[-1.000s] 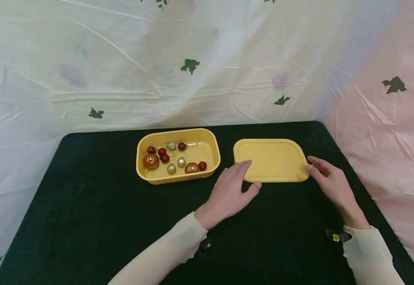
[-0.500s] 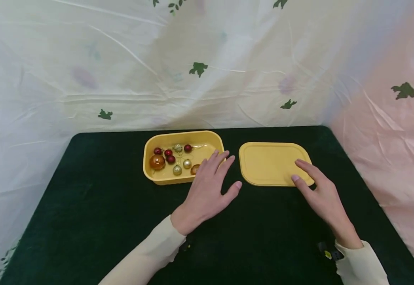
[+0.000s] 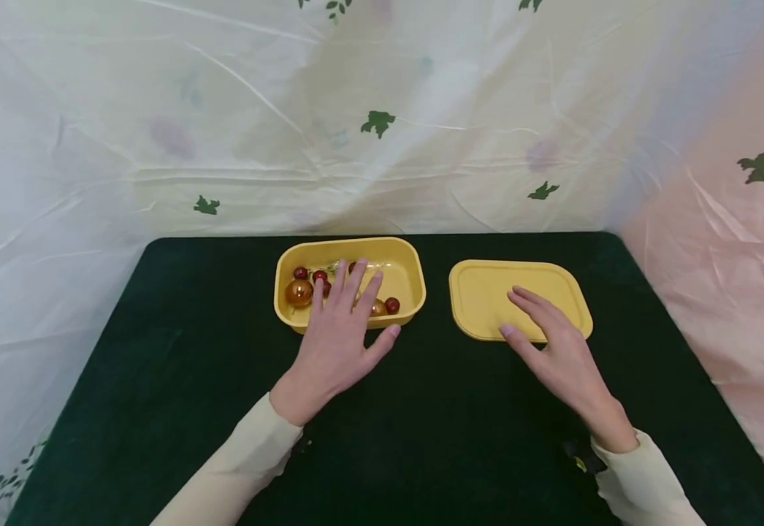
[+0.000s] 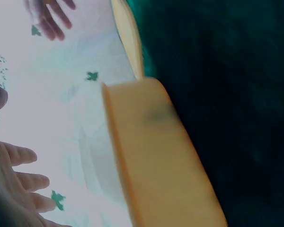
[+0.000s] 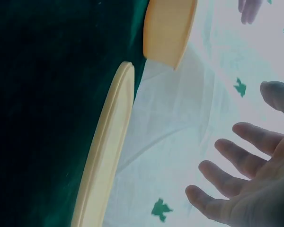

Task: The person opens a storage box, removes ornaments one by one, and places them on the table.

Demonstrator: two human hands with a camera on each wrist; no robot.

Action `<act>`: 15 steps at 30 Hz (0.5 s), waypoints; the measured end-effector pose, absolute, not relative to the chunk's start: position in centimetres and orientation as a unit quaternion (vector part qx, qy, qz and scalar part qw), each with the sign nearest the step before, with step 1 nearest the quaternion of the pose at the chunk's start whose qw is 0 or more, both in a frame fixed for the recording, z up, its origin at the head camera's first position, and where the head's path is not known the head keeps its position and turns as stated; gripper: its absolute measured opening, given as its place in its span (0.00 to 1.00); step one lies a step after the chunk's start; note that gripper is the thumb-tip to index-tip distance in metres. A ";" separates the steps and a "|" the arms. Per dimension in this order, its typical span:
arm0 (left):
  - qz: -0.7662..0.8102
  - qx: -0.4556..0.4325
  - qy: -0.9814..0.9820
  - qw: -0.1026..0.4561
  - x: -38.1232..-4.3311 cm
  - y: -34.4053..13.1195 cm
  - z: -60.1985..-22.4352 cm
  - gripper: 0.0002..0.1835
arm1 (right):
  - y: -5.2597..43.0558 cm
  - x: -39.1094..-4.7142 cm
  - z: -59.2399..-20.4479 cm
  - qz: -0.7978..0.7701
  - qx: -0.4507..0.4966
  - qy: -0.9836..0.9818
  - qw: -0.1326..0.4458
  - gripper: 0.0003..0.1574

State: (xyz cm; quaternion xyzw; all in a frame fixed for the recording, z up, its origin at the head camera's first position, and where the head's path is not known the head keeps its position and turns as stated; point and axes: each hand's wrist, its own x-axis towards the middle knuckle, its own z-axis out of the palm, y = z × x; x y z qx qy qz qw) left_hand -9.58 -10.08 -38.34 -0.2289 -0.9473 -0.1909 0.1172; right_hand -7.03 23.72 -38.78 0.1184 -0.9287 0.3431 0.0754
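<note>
My left hand (image 3: pixel 336 343) hovers with spread fingers over the near side of a yellow box (image 3: pixel 415 281), hiding part of what lies inside. Small Christmas baubles are in the box: an orange bauble (image 3: pixel 299 293) at its left, a dark red bauble (image 3: pixel 391 305) at its right, and several others. In the left wrist view the box's side wall (image 4: pixel 151 151) stands apart from my fingers. My right hand (image 3: pixel 562 358), fingers extended and holding nothing, is above the near right part of a flat yellow lid (image 3: pixel 487 292). The right wrist view shows a gap between hand and lid (image 5: pixel 106 146).
A dark green cloth (image 3: pixel 441 438) covers the table under the box and lid. Behind it hangs a pale curtain (image 3: pixel 277 131) with green leaf shapes, turning pinkish at the right. The table's back edge runs close behind both yellow pieces.
My left hand has moved left, from beside the lid to over the box. The right hand has shifted left from the lid's right end to above it. Box and lid stay put.
</note>
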 end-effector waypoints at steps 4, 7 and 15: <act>-0.174 -0.209 -0.956 0.106 -9.8 -11.6 -38.8 0.43 | 22.4 -7.6 -38.7 0.330 0.129 -0.932 0.073 0.37; -0.170 -0.192 -0.961 0.103 -9.9 -12.8 -39.0 0.44 | 21.4 -8.1 -38.6 0.321 0.137 -0.935 0.068 0.38; -0.212 -0.111 -0.969 0.060 -10.9 -16.3 -39.5 0.45 | 18.8 -9.5 -38.0 0.327 0.156 -0.931 0.040 0.38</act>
